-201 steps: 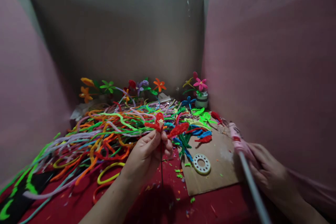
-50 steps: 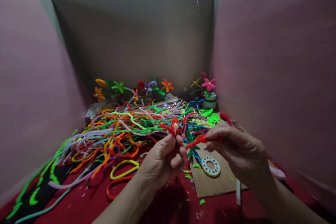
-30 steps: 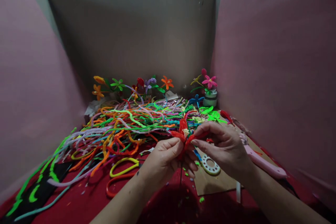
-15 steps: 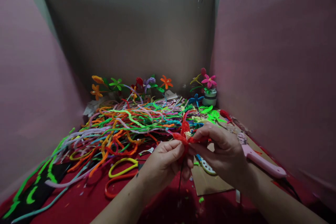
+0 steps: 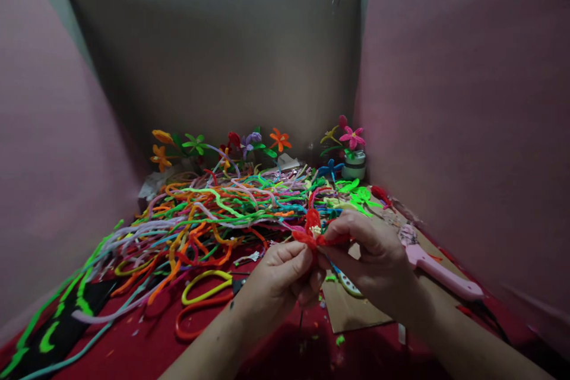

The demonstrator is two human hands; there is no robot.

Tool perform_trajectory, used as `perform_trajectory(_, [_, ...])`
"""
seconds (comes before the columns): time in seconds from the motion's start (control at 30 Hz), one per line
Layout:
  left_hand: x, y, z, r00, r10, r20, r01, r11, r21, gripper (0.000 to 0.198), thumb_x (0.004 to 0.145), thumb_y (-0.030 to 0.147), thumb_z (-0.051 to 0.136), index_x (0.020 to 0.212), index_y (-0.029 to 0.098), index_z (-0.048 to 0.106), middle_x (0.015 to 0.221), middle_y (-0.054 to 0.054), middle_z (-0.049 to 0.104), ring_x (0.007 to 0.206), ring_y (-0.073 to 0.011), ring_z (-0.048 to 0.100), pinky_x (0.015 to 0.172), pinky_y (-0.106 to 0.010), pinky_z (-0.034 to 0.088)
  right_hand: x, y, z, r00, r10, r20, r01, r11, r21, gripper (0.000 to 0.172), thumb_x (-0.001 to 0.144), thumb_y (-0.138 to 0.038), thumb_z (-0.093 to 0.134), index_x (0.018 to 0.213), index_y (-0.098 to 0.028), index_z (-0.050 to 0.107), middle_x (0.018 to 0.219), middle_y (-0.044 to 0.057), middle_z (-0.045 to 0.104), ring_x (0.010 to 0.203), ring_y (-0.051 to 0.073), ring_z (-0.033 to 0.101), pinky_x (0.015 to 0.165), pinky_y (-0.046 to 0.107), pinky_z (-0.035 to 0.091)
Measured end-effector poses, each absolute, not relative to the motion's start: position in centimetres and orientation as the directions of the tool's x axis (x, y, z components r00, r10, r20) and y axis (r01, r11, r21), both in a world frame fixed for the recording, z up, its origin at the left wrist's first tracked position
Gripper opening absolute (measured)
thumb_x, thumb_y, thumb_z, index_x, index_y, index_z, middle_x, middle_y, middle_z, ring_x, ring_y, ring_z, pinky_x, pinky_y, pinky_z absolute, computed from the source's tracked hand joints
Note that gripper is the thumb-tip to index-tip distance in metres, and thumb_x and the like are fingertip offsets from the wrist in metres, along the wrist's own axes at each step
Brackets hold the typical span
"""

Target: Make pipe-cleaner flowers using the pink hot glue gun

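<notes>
My left hand (image 5: 281, 276) pinches the base of a red pipe-cleaner flower (image 5: 312, 230) with a pale centre; its thin dark stem hangs down below the fingers. My right hand (image 5: 373, 258) is closed on a red petal (image 5: 337, 240) pressed against the flower's right side. Both hands meet over the near edge of a brown cardboard sheet (image 5: 356, 312).
A big tangle of coloured pipe cleaners (image 5: 214, 214) covers the red cloth (image 5: 133, 350). Finished flowers (image 5: 222, 145) line the back wall, one pink flower (image 5: 351, 138) in a small pot. A pink glue gun (image 5: 439, 273) lies right of my hands. A white ring (image 5: 347, 285) rests on the cardboard.
My right hand put down the glue gun, picked up a red petal and brought it against the flower. The hands have closed together and sunk slightly.
</notes>
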State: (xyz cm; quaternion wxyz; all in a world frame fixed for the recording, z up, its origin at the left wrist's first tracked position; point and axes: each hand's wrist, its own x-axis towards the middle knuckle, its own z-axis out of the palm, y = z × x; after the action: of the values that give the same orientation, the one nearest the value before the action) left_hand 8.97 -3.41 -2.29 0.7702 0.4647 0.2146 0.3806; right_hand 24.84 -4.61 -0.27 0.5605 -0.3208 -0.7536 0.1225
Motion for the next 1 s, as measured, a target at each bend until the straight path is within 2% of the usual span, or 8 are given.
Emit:
perform_trajectory(0.3, [9.04, -3.65, -2.09, 0.582, 0.812, 0.036, -0.328, 0.194, 0.925, 0.027, 0.076, 0.038, 0.059, 0.067, 0.013, 0.060, 0.045, 0.005, 0.041, 0.037, -0.0029, 0.030, 0.038, -0.017, 0.022, 24.73, -4.71, -0.26, -0.169, 0.614, 0.771, 0.341, 0.771, -0.539, 0.018, 0.072, -0.002, 0.059, 0.073, -0.018, 0.053, 0.066, -0.003, 0.049, 0.059, 0.008, 0.046, 0.053, 0.021, 0.037])
perform_trajectory(0.43, [8.98, -3.57, -2.14, 0.560, 0.827, 0.046, -0.303, 0.152, 0.941, 0.028, 0.077, 0.038, 0.058, 0.068, 0.012, 0.061, 0.047, 0.002, 0.048, 0.036, -0.0033, 0.037, 0.038, -0.016, 0.024, 24.84, -4.91, -0.07, -0.178, 0.629, 0.757, 0.348, 0.760, -0.549, 0.018, 0.072, 0.000, 0.058, 0.073, -0.018, 0.053, 0.066, -0.003, 0.050, 0.059, 0.008, 0.047, 0.054, 0.021, 0.038])
perform_trajectory(0.57, [9.00, -3.60, -2.12, 0.569, 0.822, 0.033, -0.316, 0.181, 0.931, 0.027, 0.077, 0.035, 0.059, 0.068, 0.010, 0.063, 0.052, -0.001, 0.055, 0.035, -0.0026, 0.041, 0.037, -0.015, 0.027, 25.09, -4.84, 0.26, -0.201, 0.608, 0.768, 0.340, 0.778, -0.528, 0.017, 0.072, -0.001, 0.059, 0.071, -0.017, 0.054, 0.066, -0.003, 0.052, 0.060, 0.008, 0.047, 0.055, 0.021, 0.038])
perform_trajectory(1.0, [8.86, -3.57, -2.08, 0.587, 0.809, 0.030, -0.319, 0.197, 0.927, 0.028, 0.078, 0.035, 0.057, 0.067, 0.009, 0.062, 0.054, -0.004, 0.060, 0.033, -0.0031, 0.044, 0.034, -0.014, 0.027, 24.85, -4.36, 0.52, -0.224, 0.650, 0.726, 0.263, 0.758, -0.597, 0.016, 0.072, -0.002, 0.060, 0.068, -0.018, 0.056, 0.065, -0.004, 0.052, 0.060, 0.008, 0.048, 0.053, 0.021, 0.038])
